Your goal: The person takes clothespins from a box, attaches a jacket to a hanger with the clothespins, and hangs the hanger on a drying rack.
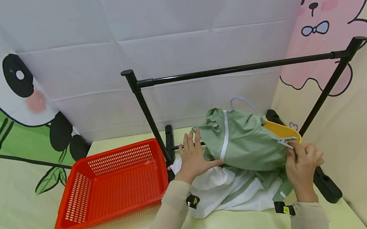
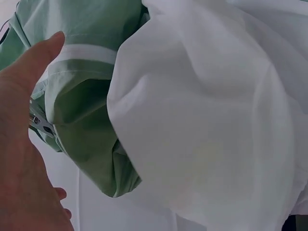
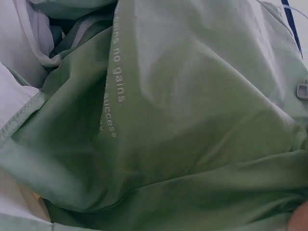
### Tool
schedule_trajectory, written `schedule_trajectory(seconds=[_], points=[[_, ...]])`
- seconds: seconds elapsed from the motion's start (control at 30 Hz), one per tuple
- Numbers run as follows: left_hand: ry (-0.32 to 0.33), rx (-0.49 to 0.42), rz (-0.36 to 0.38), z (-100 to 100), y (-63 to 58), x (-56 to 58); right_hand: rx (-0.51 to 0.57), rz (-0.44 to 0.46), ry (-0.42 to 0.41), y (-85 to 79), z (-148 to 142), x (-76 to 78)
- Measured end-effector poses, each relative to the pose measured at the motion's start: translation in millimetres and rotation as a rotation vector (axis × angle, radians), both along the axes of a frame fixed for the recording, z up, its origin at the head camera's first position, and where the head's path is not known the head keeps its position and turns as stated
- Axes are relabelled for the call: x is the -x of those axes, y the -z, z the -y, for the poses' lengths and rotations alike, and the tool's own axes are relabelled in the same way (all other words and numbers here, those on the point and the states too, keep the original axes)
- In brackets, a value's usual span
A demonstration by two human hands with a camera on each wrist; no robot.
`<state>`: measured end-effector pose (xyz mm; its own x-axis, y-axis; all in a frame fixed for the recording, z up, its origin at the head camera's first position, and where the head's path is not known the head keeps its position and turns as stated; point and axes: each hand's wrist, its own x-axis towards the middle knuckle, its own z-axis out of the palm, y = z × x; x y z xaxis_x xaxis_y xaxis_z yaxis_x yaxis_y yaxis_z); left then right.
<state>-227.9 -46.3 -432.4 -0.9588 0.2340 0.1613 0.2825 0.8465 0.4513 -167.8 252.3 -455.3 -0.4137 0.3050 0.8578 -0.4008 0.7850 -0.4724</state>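
Note:
A green garment with a white zipper (image 1: 239, 138) lies bunched over white cloth (image 1: 216, 185), with a light blue hanger hook (image 1: 242, 99) rising behind it. My left hand (image 1: 192, 156) rests against the garment's left side, fingers spread, its thumb near the zipper. One grey clothespin (image 2: 42, 124) is on the green cloth by that hand. At the garment's right edge my right hand (image 1: 302, 160) pinches another grey clothespin (image 1: 285, 142) between thumb and fingers. Pale lettering shows on the green cloth (image 3: 159, 110) in the right wrist view, where only a bit of a finger appears.
A black rack (image 1: 232, 70) stands over the garment, its feet on the light yellow table (image 1: 235, 228). To the left sits a red perforated basket (image 1: 113, 211). Part of a yellow container (image 1: 280, 128) shows behind the garment's right side.

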Motion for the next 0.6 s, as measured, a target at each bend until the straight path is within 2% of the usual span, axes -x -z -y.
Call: schedule_trajectory(seconds=[0.3, 0.6], points=[[-0.020, 0.012, -0.028, 5.7, -3.8, 4.3, -0.041, 0.042, -0.093, -4.2, 1.0, -5.6], [0.015, 0.037, -0.042, 13.0, -2.6, 5.2, -0.031, 0.059, -0.165, -4.4, 2.2, -7.1]])
